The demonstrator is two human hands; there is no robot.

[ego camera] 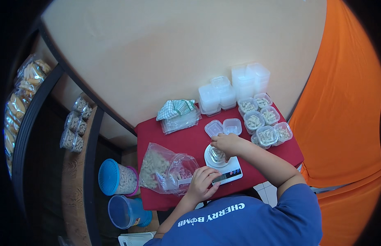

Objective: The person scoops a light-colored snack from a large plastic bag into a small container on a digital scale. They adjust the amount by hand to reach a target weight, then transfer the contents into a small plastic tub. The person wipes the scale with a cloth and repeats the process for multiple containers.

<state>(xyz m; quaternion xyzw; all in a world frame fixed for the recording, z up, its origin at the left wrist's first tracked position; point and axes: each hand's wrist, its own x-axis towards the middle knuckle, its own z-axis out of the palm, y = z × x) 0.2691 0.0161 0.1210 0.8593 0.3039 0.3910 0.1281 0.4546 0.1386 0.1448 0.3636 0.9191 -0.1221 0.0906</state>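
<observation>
A white digital kitchen scale (234,178) lies on the red-covered table with a small square clear plastic container (217,155) on its round platform. Pale snack pieces partly fill that container. My right hand (228,144) reaches over it and grips its far and right sides. Beside the scale's display, my left hand (203,184) rests with fingers apart and nothing in them; the fingertips touch or overlap the near left edge. To its left lies an unsealed plastic bag of the snacks (155,167), with a clear scoop or cup (183,169) at its mouth. An empty container (232,126) and a lid (213,128) lie beyond the scale.
Lidded filled containers (267,135) are stacked at the right. Empty containers (209,98) stand along the wall. A checked cloth (175,109) covers plastic bags (181,123). Left of the table are a blue-lidded tub (109,177), a blue bucket (120,212) and shelves (74,184).
</observation>
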